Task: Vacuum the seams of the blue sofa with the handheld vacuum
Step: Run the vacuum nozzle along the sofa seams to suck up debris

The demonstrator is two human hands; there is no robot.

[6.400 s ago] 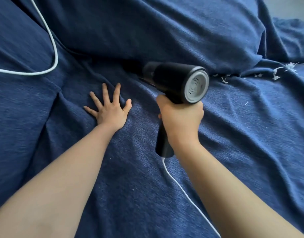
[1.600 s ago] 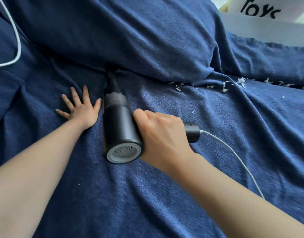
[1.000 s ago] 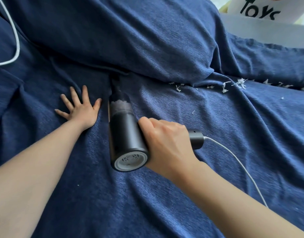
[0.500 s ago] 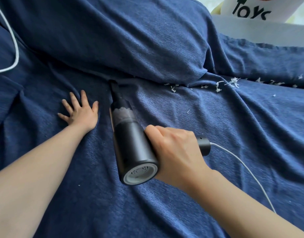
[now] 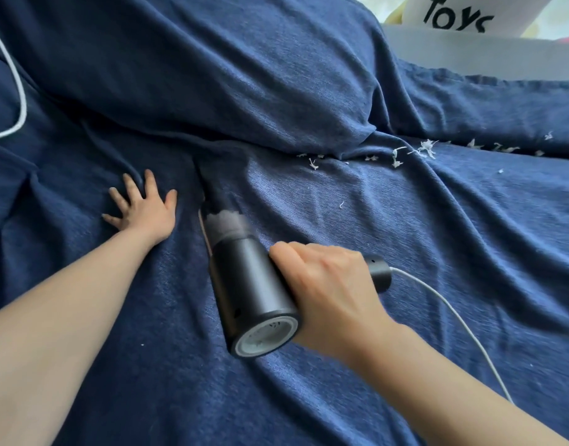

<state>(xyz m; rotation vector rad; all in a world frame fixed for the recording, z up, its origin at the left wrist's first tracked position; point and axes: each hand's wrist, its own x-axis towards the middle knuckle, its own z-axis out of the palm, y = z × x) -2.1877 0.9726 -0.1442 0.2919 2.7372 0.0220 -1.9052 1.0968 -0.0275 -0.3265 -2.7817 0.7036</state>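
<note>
Our blue sofa (image 5: 309, 75) fills the view, back cushion meeting seat along a seam. Our right hand (image 5: 328, 294) grips the black vacuum (image 5: 244, 284); its clear front chamber holds grey fluff, nozzle in the seam. Our left hand (image 5: 141, 207) presses flat, fingers spread. White scraps (image 5: 424, 149) litter the seam at right.

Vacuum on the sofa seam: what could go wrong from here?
1. The loose blue cover is wrinkled around the nozzle; suction may pull fabric in and block it, though the left hand presses it flat nearby.
2. The white scraps lie along the seam well to the right of the nozzle and could be missed.
3. The white cord trails from the vacuum beside the right hand; it might snag or drag scraps.
</note>
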